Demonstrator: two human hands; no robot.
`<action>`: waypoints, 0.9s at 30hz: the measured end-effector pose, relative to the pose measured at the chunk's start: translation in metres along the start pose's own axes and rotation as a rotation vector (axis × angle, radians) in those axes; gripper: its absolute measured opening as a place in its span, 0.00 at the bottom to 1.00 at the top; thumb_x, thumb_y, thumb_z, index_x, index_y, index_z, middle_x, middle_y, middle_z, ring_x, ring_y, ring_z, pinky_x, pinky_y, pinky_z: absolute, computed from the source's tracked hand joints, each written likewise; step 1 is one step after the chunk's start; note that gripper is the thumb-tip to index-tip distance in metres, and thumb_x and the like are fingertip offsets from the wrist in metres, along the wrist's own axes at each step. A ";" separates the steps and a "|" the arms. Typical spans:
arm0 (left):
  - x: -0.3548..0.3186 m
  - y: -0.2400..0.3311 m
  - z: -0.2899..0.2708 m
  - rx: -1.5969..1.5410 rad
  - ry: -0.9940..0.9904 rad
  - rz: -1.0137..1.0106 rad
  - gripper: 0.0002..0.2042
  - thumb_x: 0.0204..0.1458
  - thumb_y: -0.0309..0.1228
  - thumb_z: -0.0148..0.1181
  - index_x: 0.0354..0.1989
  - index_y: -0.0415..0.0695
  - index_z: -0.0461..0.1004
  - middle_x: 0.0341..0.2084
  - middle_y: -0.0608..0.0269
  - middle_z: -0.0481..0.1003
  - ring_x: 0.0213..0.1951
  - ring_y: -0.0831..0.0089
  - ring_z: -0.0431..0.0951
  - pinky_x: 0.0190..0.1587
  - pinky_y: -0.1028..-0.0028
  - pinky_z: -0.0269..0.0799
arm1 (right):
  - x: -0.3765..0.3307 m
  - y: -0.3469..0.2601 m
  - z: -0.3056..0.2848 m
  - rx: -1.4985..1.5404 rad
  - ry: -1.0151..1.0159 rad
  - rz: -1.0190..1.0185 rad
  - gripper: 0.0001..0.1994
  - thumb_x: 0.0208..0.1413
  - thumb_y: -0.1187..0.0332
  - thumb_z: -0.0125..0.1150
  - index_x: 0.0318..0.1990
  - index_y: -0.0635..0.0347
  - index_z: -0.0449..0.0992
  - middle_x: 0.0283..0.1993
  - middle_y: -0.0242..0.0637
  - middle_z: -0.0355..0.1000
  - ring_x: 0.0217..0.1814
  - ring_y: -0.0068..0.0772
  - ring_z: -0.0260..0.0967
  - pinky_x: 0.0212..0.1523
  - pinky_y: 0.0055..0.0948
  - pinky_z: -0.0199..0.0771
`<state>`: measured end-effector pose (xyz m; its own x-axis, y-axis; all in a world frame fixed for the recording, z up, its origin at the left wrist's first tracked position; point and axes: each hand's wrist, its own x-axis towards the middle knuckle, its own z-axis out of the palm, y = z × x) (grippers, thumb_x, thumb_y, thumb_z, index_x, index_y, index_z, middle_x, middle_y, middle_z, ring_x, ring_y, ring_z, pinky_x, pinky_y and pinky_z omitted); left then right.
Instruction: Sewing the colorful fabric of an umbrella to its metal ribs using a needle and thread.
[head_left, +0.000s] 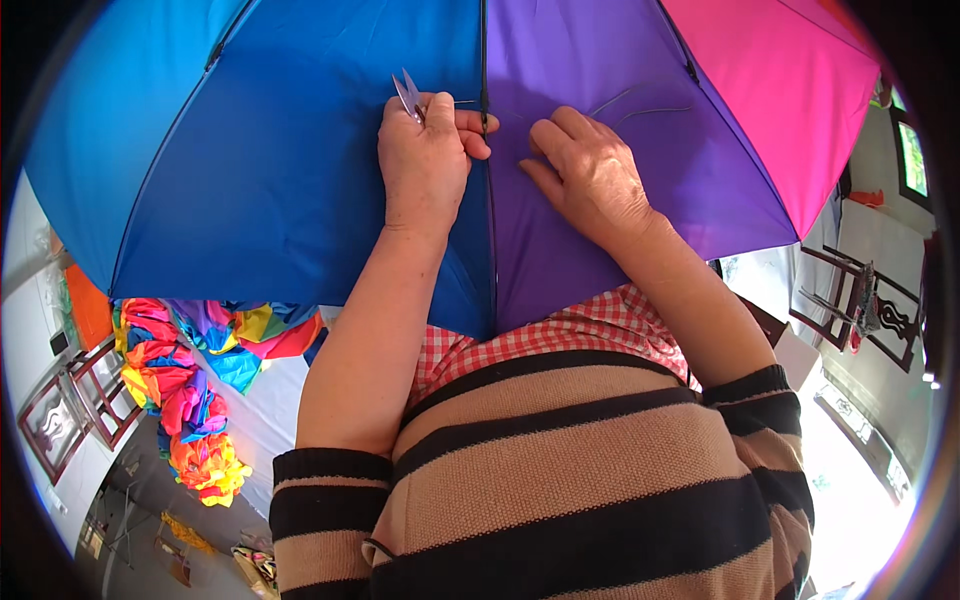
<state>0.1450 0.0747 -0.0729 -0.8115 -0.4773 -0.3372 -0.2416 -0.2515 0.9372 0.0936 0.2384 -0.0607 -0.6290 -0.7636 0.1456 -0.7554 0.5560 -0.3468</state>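
1. A striped sweater [560,455] is nearest, then red-checked cloth [600,322].
2. The umbrella canopy [290,200] spreads before it, blue and purple meeting at a dark rib [492,240].
3. Left hand [425,165]: grip closed around small scissors [408,97], fingers at the rib.
4. Right hand [595,180]: grip loosely curled over purple; I cannot tell whether it holds thread [652,110].
5. Rainbow cloth [190,370] bunches farther left.
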 end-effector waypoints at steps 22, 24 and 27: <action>0.003 0.002 0.001 -0.117 0.002 -0.053 0.06 0.54 0.25 0.56 0.28 0.34 0.72 0.21 0.57 0.76 0.18 0.78 0.74 0.23 0.78 0.70 | 0.035 -0.008 -0.029 -0.136 -0.122 -0.156 0.09 0.46 0.73 0.62 0.35 0.61 0.70 0.34 0.43 0.68 0.37 0.47 0.70 0.39 0.40 0.71; 0.003 0.003 0.002 -0.154 -0.004 -0.055 0.05 0.53 0.24 0.57 0.28 0.35 0.73 0.20 0.58 0.75 0.19 0.78 0.74 0.22 0.79 0.69 | 0.063 0.010 -0.019 -0.138 -0.099 -0.136 0.07 0.48 0.74 0.59 0.36 0.61 0.71 0.35 0.43 0.69 0.37 0.47 0.70 0.38 0.40 0.72; 0.003 0.001 0.006 -0.134 -0.009 -0.072 0.05 0.53 0.24 0.57 0.28 0.35 0.73 0.20 0.58 0.75 0.18 0.79 0.73 0.22 0.79 0.68 | 0.059 0.021 -0.016 0.022 -0.312 -0.041 0.06 0.49 0.74 0.57 0.36 0.61 0.72 0.36 0.43 0.70 0.37 0.47 0.71 0.38 0.40 0.72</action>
<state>0.1394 0.0776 -0.0725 -0.7992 -0.4466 -0.4022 -0.2268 -0.3956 0.8900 0.0375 0.2104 -0.0445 -0.5087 -0.8511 -0.1299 -0.7729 0.5179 -0.3666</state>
